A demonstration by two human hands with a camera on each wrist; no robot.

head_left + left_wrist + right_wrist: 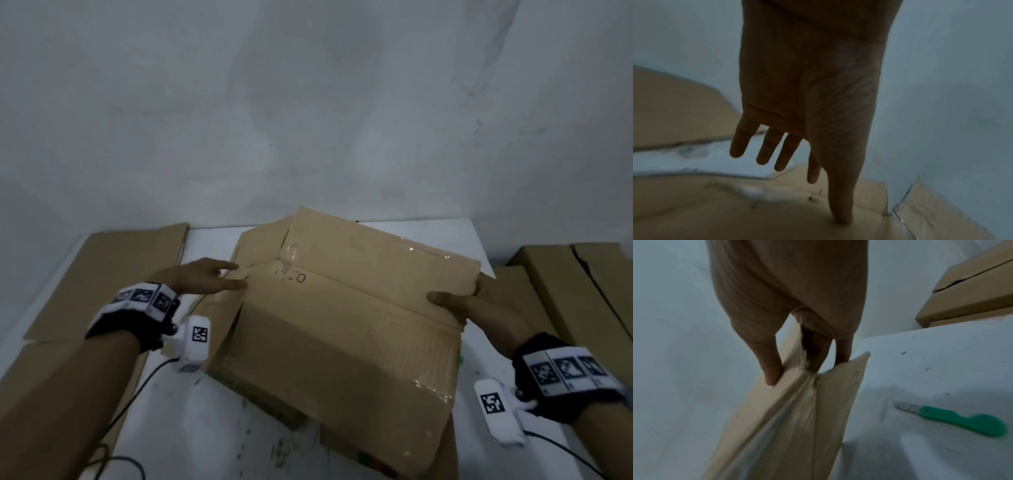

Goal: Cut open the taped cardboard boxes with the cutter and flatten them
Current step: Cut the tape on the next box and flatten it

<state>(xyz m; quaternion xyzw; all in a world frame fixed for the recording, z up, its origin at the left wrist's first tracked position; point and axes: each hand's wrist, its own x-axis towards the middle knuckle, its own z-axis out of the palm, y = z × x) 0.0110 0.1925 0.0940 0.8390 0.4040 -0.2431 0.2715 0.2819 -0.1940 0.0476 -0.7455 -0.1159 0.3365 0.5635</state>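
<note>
Seemingly to fold the box [342, 308] flat, the right hand [459, 301] pinches its right-frame flap while the left hand [202, 279] presses spread-fingered at centre-left.

Left arm: bare forearm enters from the lower left of the head view, banded at the wrist.
Left hand [202, 279]: left of centre, fingers [737, 144] straight and spread, thumb tip pressed down.
Right arm: enters from the lower right.
Right hand [460, 301]: right of centre, grip pinching, thumb on top, fingers [842, 352] curled beneath.
</note>
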